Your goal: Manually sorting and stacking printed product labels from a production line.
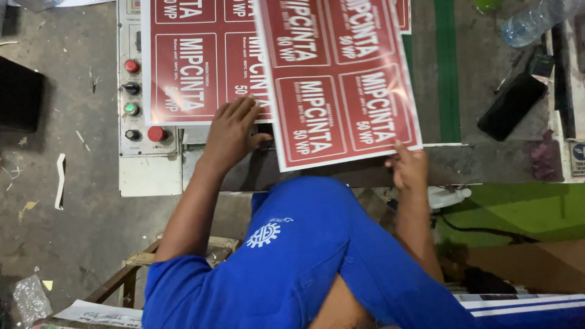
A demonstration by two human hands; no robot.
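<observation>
A glossy sheet of red printed labels [341,79] lies tilted over the machine table, overlapping a second red label sheet [189,67] to its left. My right hand [407,167] pinches the tilted sheet at its lower right corner. My left hand [233,131] lies flat with fingers spread on the lower edge of the left sheet, and its thumb reaches toward the tilted sheet's left edge. My blue sleeves and blue-clad knee [311,244] fill the bottom centre.
A control panel [131,140] with red, green and black buttons sits left of the sheets. A black phone [510,106] and a clear plastic bottle [533,21] lie at right beside a green stripe [446,67]. A wooden stool [131,271] stands on the concrete floor.
</observation>
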